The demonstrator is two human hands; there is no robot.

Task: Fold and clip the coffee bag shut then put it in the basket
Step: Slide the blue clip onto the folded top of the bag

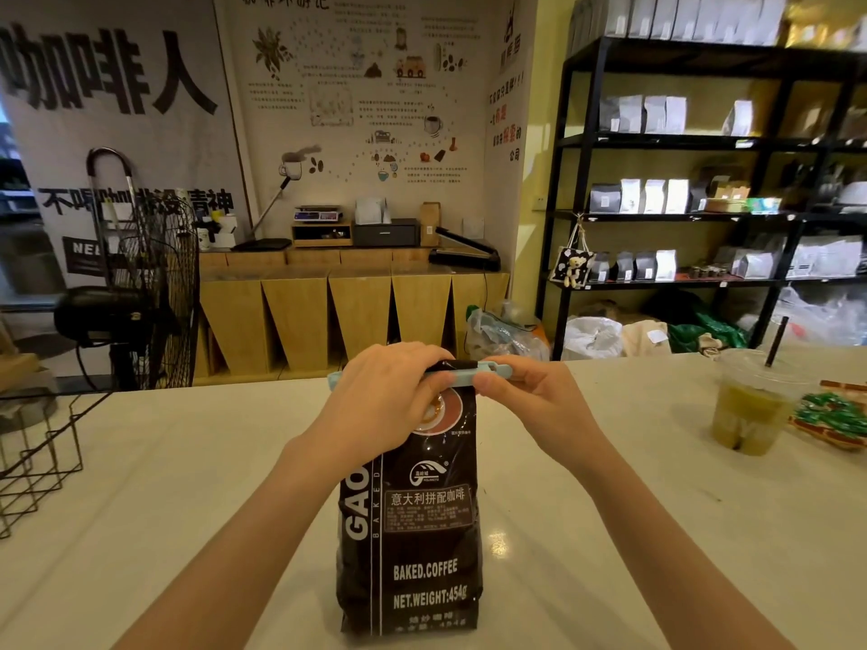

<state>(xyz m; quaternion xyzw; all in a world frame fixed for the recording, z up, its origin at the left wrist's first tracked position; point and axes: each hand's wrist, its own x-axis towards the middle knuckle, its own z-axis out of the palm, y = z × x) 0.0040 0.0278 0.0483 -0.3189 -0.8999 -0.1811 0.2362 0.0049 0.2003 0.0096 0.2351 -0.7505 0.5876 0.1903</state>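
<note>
A dark brown coffee bag (413, 532) stands upright on the white counter (610, 532) in front of me. Its top is folded over, and a light blue clip (488, 371) runs across the fold. My left hand (384, 405) wraps over the left part of the folded top and the clip. My right hand (525, 391) pinches the clip's right end between thumb and fingers. The black wire basket (37, 457) sits at the left edge of the counter, well apart from the bag.
An iced green drink in a plastic cup (750, 410) with a black straw stands at the right, beside a green and red snack packet (830, 419). A standing fan (140, 293) is behind the counter at the left. Black shelves (703, 180) fill the right wall.
</note>
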